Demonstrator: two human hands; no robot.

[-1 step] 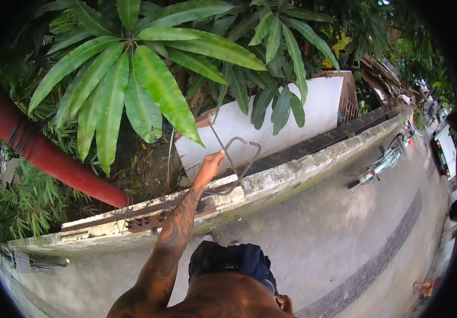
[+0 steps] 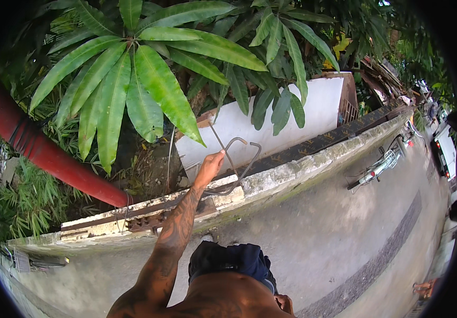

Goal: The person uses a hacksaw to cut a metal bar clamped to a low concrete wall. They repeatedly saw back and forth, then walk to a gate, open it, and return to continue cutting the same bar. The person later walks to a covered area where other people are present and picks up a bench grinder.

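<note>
My left arm reaches forward over the low wall, and my left hand (image 2: 211, 166) is closed, its fingertips pinched on a bent metal rod (image 2: 248, 167). The dark grey rod has hooked upper ends and a lower bend lying over the wall's pale top. A thinner straight rod (image 2: 218, 136) slants past the fingertips, crossing close by; whether the fingers touch it too, I cannot tell. Low beside my dark shorts (image 2: 231, 259), a part of my right hand (image 2: 284, 303) shows at the hip. Its fingers are mostly hidden.
Long green leaves (image 2: 149, 90) hang over the wall (image 2: 287, 172). A red pole (image 2: 53, 159) slants in from the left. Behind the rod leans a white panel (image 2: 292, 122), with a dark patterned strip (image 2: 329, 138) along it. A bicycle (image 2: 379, 167) stands on the pavement at right.
</note>
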